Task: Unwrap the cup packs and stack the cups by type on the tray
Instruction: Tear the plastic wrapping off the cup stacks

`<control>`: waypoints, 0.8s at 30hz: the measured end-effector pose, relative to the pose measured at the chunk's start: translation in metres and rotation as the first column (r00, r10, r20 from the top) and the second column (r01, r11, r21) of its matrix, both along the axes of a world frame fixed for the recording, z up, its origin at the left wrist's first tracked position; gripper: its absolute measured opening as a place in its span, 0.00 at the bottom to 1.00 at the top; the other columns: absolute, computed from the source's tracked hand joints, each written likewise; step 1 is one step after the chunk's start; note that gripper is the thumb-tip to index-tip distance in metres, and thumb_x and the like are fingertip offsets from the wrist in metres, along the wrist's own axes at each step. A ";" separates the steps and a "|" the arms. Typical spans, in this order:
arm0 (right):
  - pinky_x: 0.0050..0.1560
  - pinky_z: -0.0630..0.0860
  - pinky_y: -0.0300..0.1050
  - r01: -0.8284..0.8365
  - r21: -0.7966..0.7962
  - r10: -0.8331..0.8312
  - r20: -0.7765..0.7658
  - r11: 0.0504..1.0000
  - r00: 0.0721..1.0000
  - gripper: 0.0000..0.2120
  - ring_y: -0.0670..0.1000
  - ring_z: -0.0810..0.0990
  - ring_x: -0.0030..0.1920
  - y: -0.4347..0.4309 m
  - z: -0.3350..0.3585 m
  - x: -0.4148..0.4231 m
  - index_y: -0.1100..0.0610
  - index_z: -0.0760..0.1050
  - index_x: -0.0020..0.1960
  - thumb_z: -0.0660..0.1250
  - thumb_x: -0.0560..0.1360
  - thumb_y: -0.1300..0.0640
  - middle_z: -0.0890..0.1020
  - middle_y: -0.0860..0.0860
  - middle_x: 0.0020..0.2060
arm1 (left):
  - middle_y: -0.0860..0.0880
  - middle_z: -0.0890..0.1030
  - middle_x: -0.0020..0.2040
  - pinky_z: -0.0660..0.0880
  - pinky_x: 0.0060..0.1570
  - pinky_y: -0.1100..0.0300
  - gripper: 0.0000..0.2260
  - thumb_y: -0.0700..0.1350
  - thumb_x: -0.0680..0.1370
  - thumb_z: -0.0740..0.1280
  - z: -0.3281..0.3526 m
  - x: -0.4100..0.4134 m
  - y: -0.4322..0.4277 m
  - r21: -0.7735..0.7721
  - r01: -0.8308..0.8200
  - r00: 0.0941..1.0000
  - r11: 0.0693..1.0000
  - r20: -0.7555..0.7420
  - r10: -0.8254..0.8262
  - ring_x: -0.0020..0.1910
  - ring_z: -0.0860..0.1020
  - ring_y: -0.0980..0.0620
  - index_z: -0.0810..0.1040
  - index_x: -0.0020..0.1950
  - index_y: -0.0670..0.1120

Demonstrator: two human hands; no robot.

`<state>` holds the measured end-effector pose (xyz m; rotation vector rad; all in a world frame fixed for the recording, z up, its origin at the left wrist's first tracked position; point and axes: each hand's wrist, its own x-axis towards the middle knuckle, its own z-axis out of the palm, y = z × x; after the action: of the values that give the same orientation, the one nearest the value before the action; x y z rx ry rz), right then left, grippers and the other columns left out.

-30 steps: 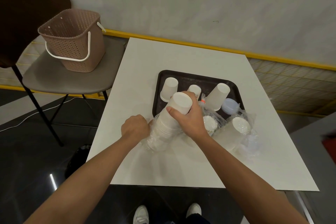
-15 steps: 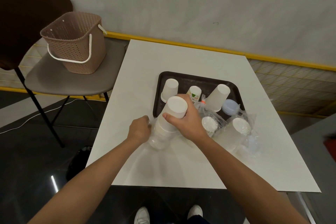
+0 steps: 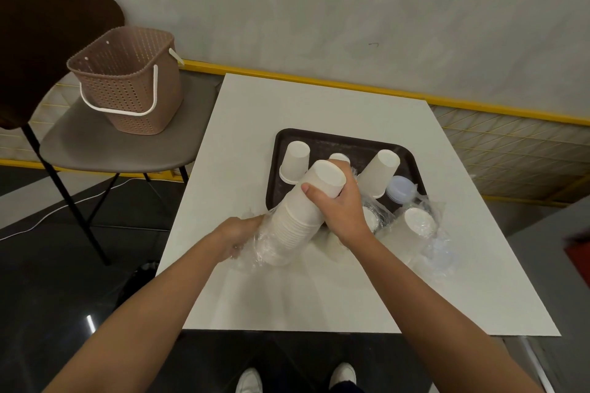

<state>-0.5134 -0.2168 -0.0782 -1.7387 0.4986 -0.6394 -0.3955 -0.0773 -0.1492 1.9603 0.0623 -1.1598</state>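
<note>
The stack of cups (image 3: 298, 220) is matt white paper, its wrapper (image 3: 259, 244) clear, glossy, crinkled plastic. The tray (image 3: 335, 142) looks dark and matt, the table (image 3: 287, 108) smooth white, the basket (image 3: 127, 83) perforated brown plastic.

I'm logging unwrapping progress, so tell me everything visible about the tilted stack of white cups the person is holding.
The stack of white cups is many nested paper-looking cups, bases up, leaning toward the tray. The right hand grips its bare upper end; clear plastic wrap bunches round its lower end, where the left hand holds the wrap. Its foot is over the white table.
</note>
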 end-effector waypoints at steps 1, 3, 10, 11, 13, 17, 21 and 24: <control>0.47 0.73 0.31 0.025 0.018 -0.025 0.012 1.000 1.000 0.18 0.37 0.76 0.46 -0.001 0.001 0.000 0.47 0.70 0.52 0.73 0.66 0.54 0.76 0.42 0.47 | 0.50 0.67 0.30 0.57 0.22 0.66 0.20 0.61 0.71 0.70 -0.003 0.002 0.003 -0.028 -0.012 0.999 1.000 -0.043 0.011 0.25 0.61 0.54 0.69 0.35 0.47; 0.48 0.73 0.33 0.058 0.047 -0.060 0.034 0.997 0.998 0.18 0.38 0.76 0.47 -0.004 0.005 0.000 0.44 0.70 0.51 0.74 0.68 0.56 0.76 0.43 0.47 | 0.50 0.67 0.30 0.58 0.23 0.66 0.18 0.59 0.70 0.72 -0.012 0.005 0.007 -0.088 -0.082 0.994 0.993 -0.084 0.074 0.26 0.60 0.55 0.70 0.34 0.48; 0.56 0.77 0.48 0.092 0.087 -0.098 0.057 0.992 0.994 0.17 0.46 0.77 0.51 -0.008 0.014 0.005 0.43 0.70 0.50 0.73 0.67 0.55 0.77 0.47 0.49 | 0.48 0.80 0.42 0.72 0.30 0.61 0.16 0.58 0.75 0.67 -0.011 -0.002 0.002 -0.280 -0.397 0.912 0.874 -0.232 0.339 0.33 0.74 0.50 0.79 0.50 0.45; 0.57 0.76 0.50 0.098 0.094 -0.103 0.053 0.991 0.993 0.17 0.46 0.77 0.51 -0.008 0.014 0.006 0.43 0.70 0.50 0.73 0.68 0.56 0.77 0.46 0.49 | 0.47 0.81 0.45 0.73 0.29 0.60 0.18 0.59 0.76 0.66 -0.010 -0.002 0.000 -0.299 -0.427 0.897 0.854 -0.259 0.358 0.34 0.77 0.48 0.78 0.53 0.44; 0.58 0.76 0.51 0.107 0.119 -0.114 0.054 0.987 0.992 0.17 0.47 0.77 0.52 -0.006 0.015 0.007 0.42 0.70 0.50 0.73 0.67 0.53 0.77 0.46 0.49 | 0.44 0.82 0.50 0.77 0.32 0.55 0.20 0.60 0.78 0.61 -0.006 -0.004 -0.002 -0.391 -0.481 0.862 0.785 -0.376 0.341 0.32 0.80 0.45 0.76 0.56 0.45; 0.58 0.77 0.54 0.131 0.174 -0.145 0.066 0.976 0.987 0.18 0.50 0.78 0.54 -0.004 0.018 0.010 0.44 0.70 0.53 0.71 0.65 0.50 0.78 0.49 0.51 | 0.43 0.83 0.52 0.76 0.54 0.42 0.20 0.59 0.81 0.53 0.000 -0.006 -0.006 -0.542 -0.567 0.778 0.620 -0.600 0.186 0.41 0.84 0.43 0.77 0.58 0.47; 0.59 0.76 0.56 0.135 0.179 -0.148 0.060 0.974 0.987 0.19 0.52 0.78 0.55 -0.004 0.019 0.010 0.43 0.70 0.53 0.72 0.65 0.50 0.79 0.50 0.52 | 0.44 0.82 0.55 0.80 0.46 0.50 0.19 0.58 0.80 0.58 0.001 -0.003 -0.011 -0.478 -0.572 0.798 0.667 -0.513 0.316 0.49 0.82 0.43 0.76 0.61 0.46; 0.59 0.76 0.55 0.131 0.163 -0.142 0.057 0.978 0.988 0.22 0.51 0.78 0.56 -0.003 0.019 0.011 0.43 0.70 0.54 0.73 0.63 0.46 0.79 0.51 0.54 | 0.45 0.83 0.50 0.77 0.50 0.49 0.17 0.57 0.80 0.58 0.005 -0.003 -0.015 -0.479 -0.575 0.811 0.663 -0.441 0.385 0.49 0.81 0.43 0.77 0.55 0.45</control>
<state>-0.5022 -0.2198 -0.0594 -1.5367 0.6089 -0.7341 -0.3990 -0.0923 -0.1444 1.0862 0.3309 -0.9465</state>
